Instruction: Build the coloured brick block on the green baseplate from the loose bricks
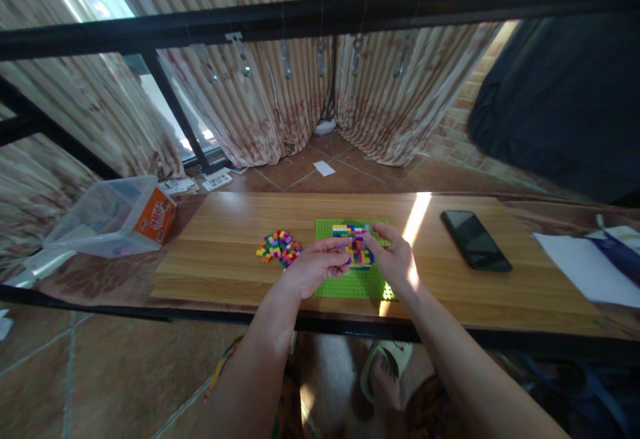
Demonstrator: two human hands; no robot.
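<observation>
A build of small coloured toy bricks (358, 260) stands on a green studded baseplate (340, 287), with blue, yellow, white, orange and purple pieces showing. My left hand (316, 267) is over the plate's left side, its fingers closed in a pinch beside the build. A speck of purple shows at these fingertips, too small to make out clearly. At the build's right edge is my right hand (396, 257), with thumb and index finger apart; whether they touch the bricks is not clear. Both hands cover parts of the plate. Left of my left hand lies a pile of loose toy bricks (279, 245).
The wooden board (225, 225) lies on a low table with a dark frame. A black phone (476, 240) rests to the right, near white paper (580, 265). At the far left sits a clear plastic box (115, 215) with an orange label. A dark bar (300, 19) crosses beyond.
</observation>
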